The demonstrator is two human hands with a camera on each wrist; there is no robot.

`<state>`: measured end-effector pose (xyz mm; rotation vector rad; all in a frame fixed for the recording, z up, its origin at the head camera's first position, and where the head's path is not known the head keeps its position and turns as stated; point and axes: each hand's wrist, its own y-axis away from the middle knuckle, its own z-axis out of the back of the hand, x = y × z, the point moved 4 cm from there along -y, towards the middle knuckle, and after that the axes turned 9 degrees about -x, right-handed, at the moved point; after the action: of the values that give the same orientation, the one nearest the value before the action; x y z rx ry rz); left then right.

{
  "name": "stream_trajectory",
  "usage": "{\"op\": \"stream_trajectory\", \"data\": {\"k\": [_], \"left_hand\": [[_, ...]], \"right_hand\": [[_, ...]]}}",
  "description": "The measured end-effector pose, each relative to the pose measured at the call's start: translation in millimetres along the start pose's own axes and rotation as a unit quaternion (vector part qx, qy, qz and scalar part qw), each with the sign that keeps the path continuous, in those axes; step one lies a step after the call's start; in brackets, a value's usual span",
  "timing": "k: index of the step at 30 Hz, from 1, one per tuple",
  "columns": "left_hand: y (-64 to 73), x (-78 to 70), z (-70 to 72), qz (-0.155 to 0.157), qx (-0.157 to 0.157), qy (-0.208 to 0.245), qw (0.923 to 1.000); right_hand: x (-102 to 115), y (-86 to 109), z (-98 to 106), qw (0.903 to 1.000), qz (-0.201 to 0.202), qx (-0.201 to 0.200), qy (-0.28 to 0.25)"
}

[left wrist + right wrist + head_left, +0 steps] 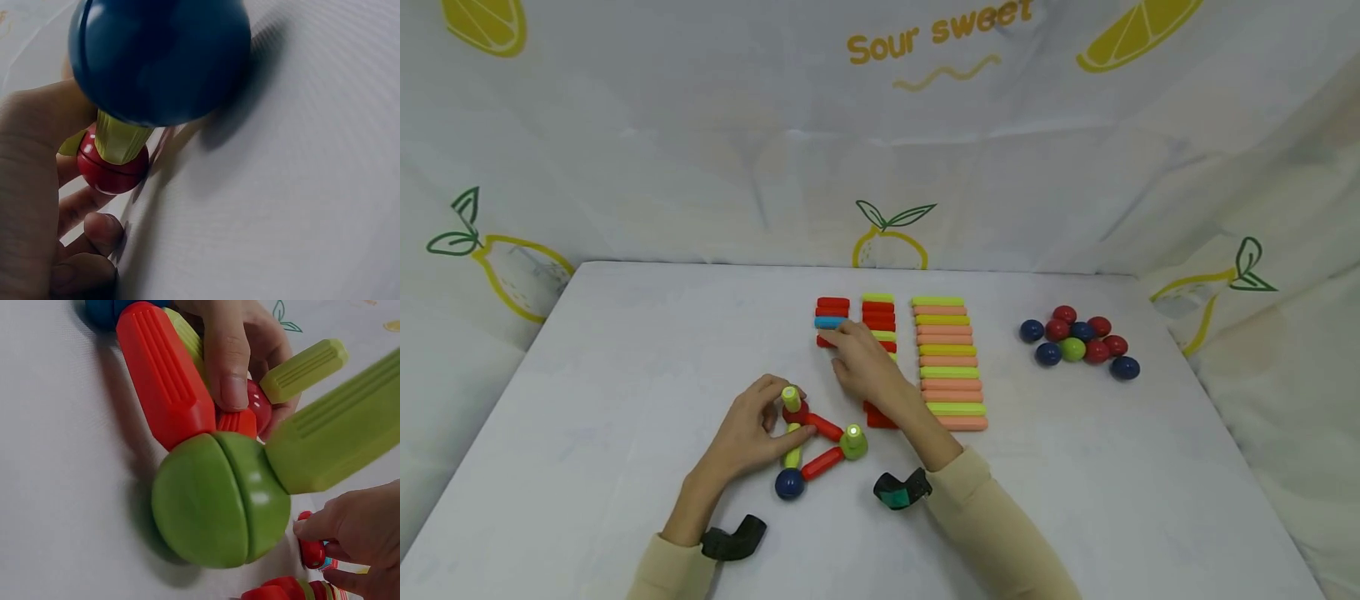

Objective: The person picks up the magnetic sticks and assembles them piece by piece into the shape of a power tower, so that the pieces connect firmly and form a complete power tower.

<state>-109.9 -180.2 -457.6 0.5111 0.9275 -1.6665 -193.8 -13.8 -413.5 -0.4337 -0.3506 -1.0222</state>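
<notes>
A triangle of balls and sticks lies on the table, with a red ball [112, 165], a green ball [219, 500] and a dark blue ball [789, 483] at its corners. Two red sticks [823, 462] and a yellow-green stick [122, 137] join the balls. From the red and green balls, short yellow-green sticks [306, 370] point up. My left hand [752, 429] grips the triangle around the red ball, thumb over the frame. Further back, my right hand [868, 367] pinches a red stick [311, 547] in the left column, just below a blue stick [831, 322].
Beside the right hand runs a column of short red and yellow-green sticks [878, 317], partly hidden by it. Longer peach, yellow and green sticks [948, 362] form another column. Several loose red, blue and green balls [1072, 349] cluster at the right. A printed cloth [775, 167] hangs behind the table.
</notes>
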Motion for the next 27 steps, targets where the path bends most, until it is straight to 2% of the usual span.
{"op": "stream_trajectory", "data": {"k": [4, 7, 12, 14, 17, 22, 25, 27], "left_hand": [[0.3, 0.4, 0.9, -0.004, -0.004, 0.019, 0.9998], [0.4, -0.2, 2.8, -0.005, -0.024, 0.022, 0.9994], [0.0, 0.7, 7.4, 0.007, -0.076, -0.011, 0.997], [-0.3, 1.0, 9.1, 0.011, -0.084, -0.025, 0.9961], [-0.2, 2.7, 11.8, 0.013, -0.067, -0.029, 0.9973], [1.8, 10.0, 19.5, 0.003, -0.002, 0.025, 0.9997], [3.1, 13.4, 25.2, -0.002, 0.029, 0.058, 0.9979], [3.4, 14.7, 27.9, -0.005, 0.04, 0.07, 0.9967]], "right_hand": [[-0.2, -1.1, -1.0, 0.9993, -0.02, -0.024, -0.021], [0.9, -2.1, -0.7, 0.9979, -0.036, -0.04, -0.037], [3.2, -3.4, -1.6, 0.9964, -0.051, -0.041, -0.053], [3.5, -3.3, -2.2, 0.9963, -0.054, -0.038, -0.056], [3.0, -3.4, -3.8, 0.9964, -0.054, -0.032, -0.057], [0.3, -3.3, -6.4, 0.9959, -0.057, -0.028, -0.064], [-4.0, -1.7, -0.9, 0.9918, -0.074, -0.054, -0.09], [-7.4, 0.5, 8.1, 0.9845, -0.083, -0.092, -0.124]]}}
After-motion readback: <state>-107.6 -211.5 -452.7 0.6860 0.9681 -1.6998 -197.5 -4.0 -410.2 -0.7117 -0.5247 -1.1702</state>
